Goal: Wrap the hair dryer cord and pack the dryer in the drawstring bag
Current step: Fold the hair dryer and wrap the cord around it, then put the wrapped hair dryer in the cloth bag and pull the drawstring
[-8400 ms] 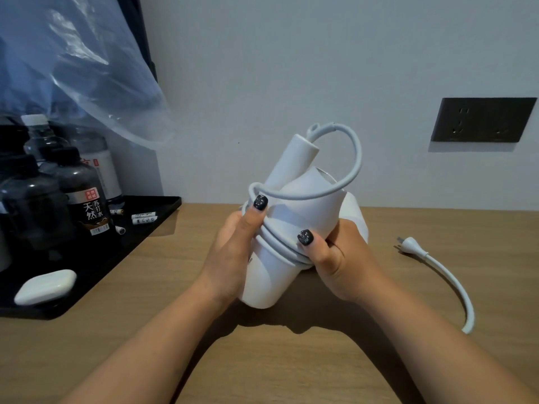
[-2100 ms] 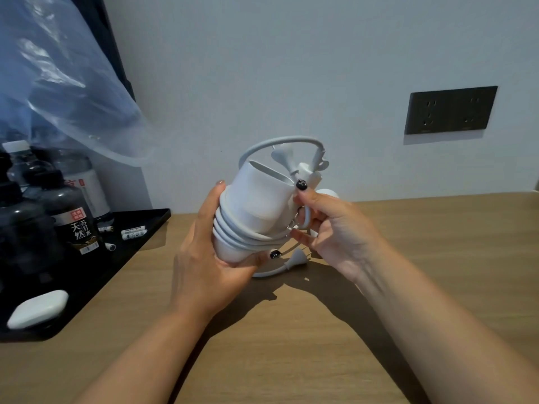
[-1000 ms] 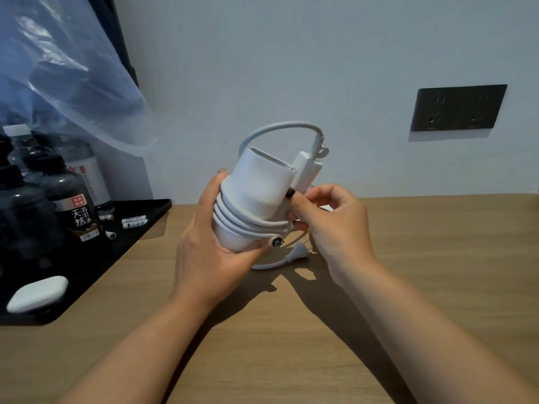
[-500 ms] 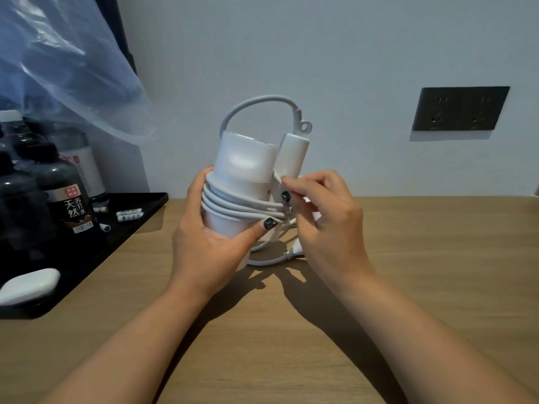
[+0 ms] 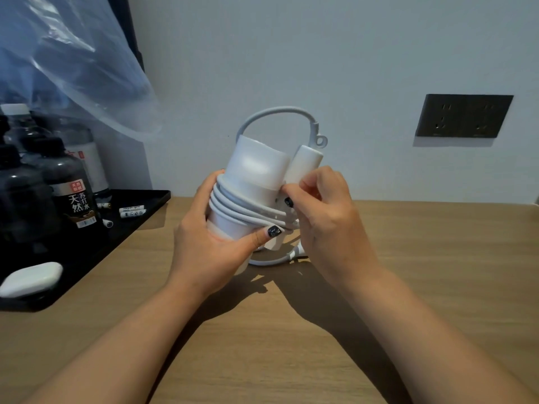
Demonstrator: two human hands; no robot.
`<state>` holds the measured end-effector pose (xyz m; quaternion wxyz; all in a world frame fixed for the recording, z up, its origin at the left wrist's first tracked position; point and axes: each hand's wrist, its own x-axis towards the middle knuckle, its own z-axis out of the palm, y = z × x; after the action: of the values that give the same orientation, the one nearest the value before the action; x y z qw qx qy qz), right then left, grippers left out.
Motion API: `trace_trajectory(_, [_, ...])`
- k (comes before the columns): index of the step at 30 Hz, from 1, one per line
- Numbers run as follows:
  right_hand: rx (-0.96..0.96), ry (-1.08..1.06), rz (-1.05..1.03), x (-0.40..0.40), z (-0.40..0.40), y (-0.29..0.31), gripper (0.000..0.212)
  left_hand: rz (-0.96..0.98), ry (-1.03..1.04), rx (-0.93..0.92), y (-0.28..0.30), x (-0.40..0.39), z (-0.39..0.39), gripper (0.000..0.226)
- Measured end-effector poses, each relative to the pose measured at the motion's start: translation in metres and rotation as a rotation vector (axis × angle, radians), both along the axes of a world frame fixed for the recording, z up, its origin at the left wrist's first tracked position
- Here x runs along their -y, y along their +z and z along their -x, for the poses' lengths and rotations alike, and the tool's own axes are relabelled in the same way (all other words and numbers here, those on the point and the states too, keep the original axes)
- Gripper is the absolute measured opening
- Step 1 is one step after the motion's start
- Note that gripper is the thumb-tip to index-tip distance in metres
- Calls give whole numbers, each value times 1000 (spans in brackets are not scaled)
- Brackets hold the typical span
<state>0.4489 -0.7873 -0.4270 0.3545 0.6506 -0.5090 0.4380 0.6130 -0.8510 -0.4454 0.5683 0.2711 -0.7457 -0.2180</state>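
I hold the white hair dryer [image 5: 254, 167] upright above the wooden table [image 5: 291, 330], its handle folded alongside the barrel. My left hand [image 5: 213, 243] grips the barrel from the left, thumb pressing on several turns of the white cord [image 5: 245, 208] wound round it. A cord loop arches over the top. My right hand [image 5: 326, 220] pinches the cord at the barrel's right side, below the handle. The plug end [image 5: 294, 255] hangs loose just under my hands. No drawstring bag is in view.
A black tray [image 5: 140, 214] at the left holds dark water bottles [image 5: 67, 188], small white tubes and a white case [image 5: 30, 278]. A clear plastic bag [image 5: 73, 59] hangs above it. A dark wall socket [image 5: 463, 116] sits at the right.
The cord went from partly wound, with the plug lying on the table, to several tight turns round the barrel. The dryer tilted more upright, and my right hand moved in against the coils.
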Motion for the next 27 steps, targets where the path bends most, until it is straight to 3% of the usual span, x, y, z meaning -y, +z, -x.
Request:
trace_trajectory(4, [-74, 3, -47, 3, 0, 0, 34, -52, -7, 47, -5, 1, -1, 98])
trace_trajectory(7, [-72, 47, -84, 4, 3, -4, 31, -109, -29, 47, -8, 3, -2, 92])
trace_trajectory(10, [261, 240, -181, 3, 4, -10, 22, -199, -55, -15, -8, 3, 1, 87])
trace_trajectory(14, [478, 267, -80, 2, 0, -9, 40, -410, -182, -197, -6, 3, 7, 59])
trace_trajectory(20, [809, 475, -490, 2, -3, -20, 60, -887, -276, -223, -15, 11, 5, 84])
trace_trajectory(24, [848, 428, -612, 8, -4, -33, 69, -845, -216, -67, -13, 7, 4, 86])
trace_trajectory(27, [851, 392, -634, 8, -6, -36, 75, -699, -151, -42, -13, 10, 4, 68])
